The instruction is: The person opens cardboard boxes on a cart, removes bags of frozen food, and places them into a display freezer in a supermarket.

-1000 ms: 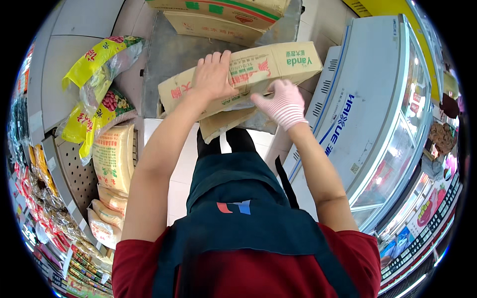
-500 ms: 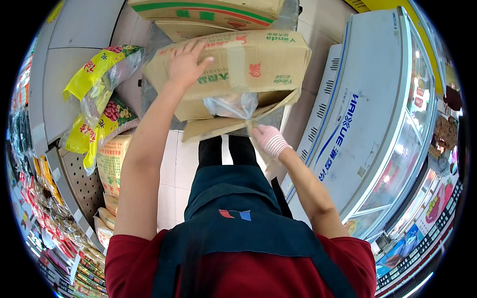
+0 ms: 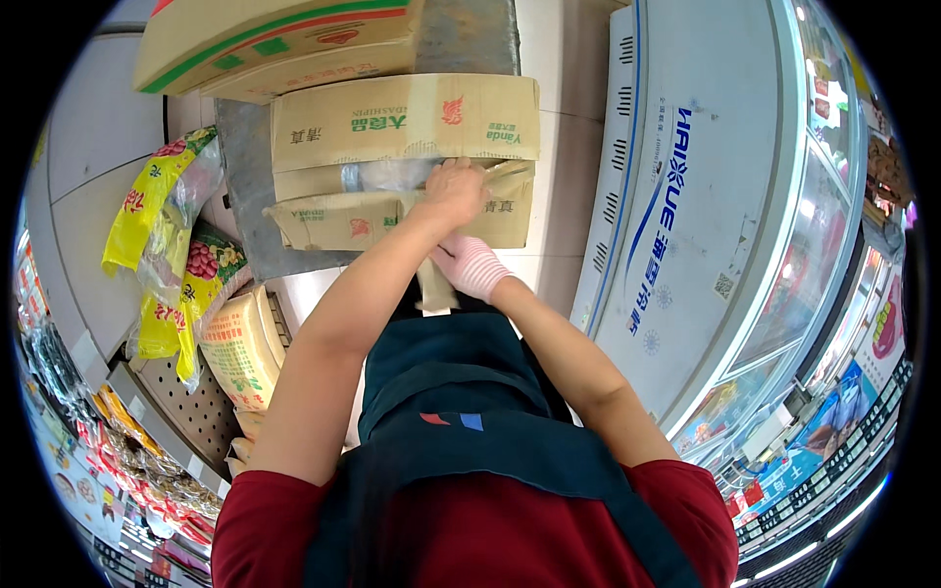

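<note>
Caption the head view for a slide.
Bare left hand and striped-gloved right hand at an open cardboard carton, a chest freezer to the right.

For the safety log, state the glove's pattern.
Glove: pink and white stripes, best in the head view.

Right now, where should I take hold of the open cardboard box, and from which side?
Probably grip the open cardboard box by its two short ends, coming from left and right: it lies lengthwise across you, both ends look uncovered, and its middle gapes open.
</note>
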The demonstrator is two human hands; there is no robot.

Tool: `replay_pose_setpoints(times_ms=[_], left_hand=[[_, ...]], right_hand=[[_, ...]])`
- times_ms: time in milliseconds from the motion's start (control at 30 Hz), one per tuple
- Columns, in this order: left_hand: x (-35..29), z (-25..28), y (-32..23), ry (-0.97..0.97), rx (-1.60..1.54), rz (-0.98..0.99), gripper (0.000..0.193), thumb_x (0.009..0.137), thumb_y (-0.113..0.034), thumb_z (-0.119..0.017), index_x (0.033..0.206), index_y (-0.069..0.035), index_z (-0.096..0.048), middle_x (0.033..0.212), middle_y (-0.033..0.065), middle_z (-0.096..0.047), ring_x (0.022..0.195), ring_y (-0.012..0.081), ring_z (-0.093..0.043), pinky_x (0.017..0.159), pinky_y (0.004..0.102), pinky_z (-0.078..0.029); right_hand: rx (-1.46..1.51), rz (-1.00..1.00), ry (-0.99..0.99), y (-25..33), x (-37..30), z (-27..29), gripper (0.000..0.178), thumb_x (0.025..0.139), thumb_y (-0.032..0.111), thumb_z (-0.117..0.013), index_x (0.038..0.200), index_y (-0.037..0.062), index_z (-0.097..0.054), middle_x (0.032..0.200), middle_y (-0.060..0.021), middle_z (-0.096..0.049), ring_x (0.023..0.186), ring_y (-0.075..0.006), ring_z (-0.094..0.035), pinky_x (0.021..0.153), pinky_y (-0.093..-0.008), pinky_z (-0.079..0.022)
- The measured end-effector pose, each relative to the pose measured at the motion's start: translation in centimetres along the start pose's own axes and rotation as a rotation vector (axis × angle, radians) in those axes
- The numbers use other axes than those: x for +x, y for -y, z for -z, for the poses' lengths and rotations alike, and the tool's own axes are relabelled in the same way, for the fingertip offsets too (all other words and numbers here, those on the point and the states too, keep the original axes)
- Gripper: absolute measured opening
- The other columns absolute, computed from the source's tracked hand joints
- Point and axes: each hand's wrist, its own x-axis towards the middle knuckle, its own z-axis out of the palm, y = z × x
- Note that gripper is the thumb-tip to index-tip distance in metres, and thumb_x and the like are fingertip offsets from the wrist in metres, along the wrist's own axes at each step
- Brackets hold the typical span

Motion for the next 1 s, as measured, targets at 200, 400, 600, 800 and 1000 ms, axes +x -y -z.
replay_pose_setpoints(times_ms=[200, 400, 600, 800, 1000], left_hand=[[3.7, -1.7, -1.1, 0.073, 0.052, 0.092, 0.029, 0.081, -0.027, -0.066, 0.098, -0.004, -0.063, 0.105, 0.0165, -0.062, 0.104, 0.0341, -0.057, 0.088, 0.0445, -0.046], [3.3, -4.5, -3.3, -0.084, 0.058, -0.072, 0.017, 0.079, -0.017, -0.064, 0.089, -0.003, -0.063, 0.09, 0.0144, -0.062, 0.09, 0.0336, -0.061, 0.079, 0.0454, -0.048], [4.7, -3.9, -3.1, -0.315, 0.055, -0.212, 0.02, 0.077, -0.007, -0.064, 0.098, -0.007, -0.065, 0.094, 0.0096, -0.059, 0.095, 0.0298, -0.055, 0.085, 0.0398, -0.045], [8.2, -3.6, -3.2, -0.205, 0.167, -0.064, 0.032, 0.074, -0.008, -0.068, 0.105, -0.01, -0.062, 0.109, 0.0091, -0.055, 0.106, 0.029, -0.049, 0.09, 0.0403, -0.042], [8.3, -3.5, -2.2, -0.169, 0.171, -0.114, 0.029, 0.073, -0.012, -0.071, 0.101, -0.01, -0.063, 0.107, 0.0099, -0.056, 0.106, 0.0296, -0.049, 0.09, 0.0417, -0.042]], right_hand=[[0.098, -0.616, -0.513, -7.0, 2.8, 7.9, 0.045, 0.079, 0.037, -0.057, 0.11, 0.0063, -0.065, 0.114, -0.0174, -0.064, 0.106, -0.0317, -0.061, 0.092, -0.037, -0.047], [-0.024, -0.643, -0.143, -8.7, 8.1, 12.6, 0.05, 0.074, 0.038, -0.062, 0.107, 0.0013, -0.066, 0.108, -0.0193, -0.066, 0.104, -0.0305, -0.063, 0.092, -0.0362, -0.048], [-0.098, -0.64, -0.24, -9.9, 9.1, 12.5, 0.04, 0.075, 0.031, -0.059, 0.1, 0.0011, -0.068, 0.101, -0.0182, -0.068, 0.1, -0.0333, -0.063, 0.091, -0.0382, -0.048], [0.712, -0.756, -0.459, -14.4, 9.1, 11.1, 0.016, 0.076, 0.008, -0.061, 0.087, -0.001, -0.067, 0.079, -0.0123, -0.067, 0.062, -0.0195, -0.065, 0.054, -0.0311, -0.055], [1.064, -0.713, -0.309, -15.2, 8.9, 11.2, 0.015, 0.07, 0.01, -0.065, 0.081, 0.0011, -0.059, 0.074, -0.0092, -0.061, 0.061, -0.018, -0.057, 0.057, -0.0317, -0.052]])
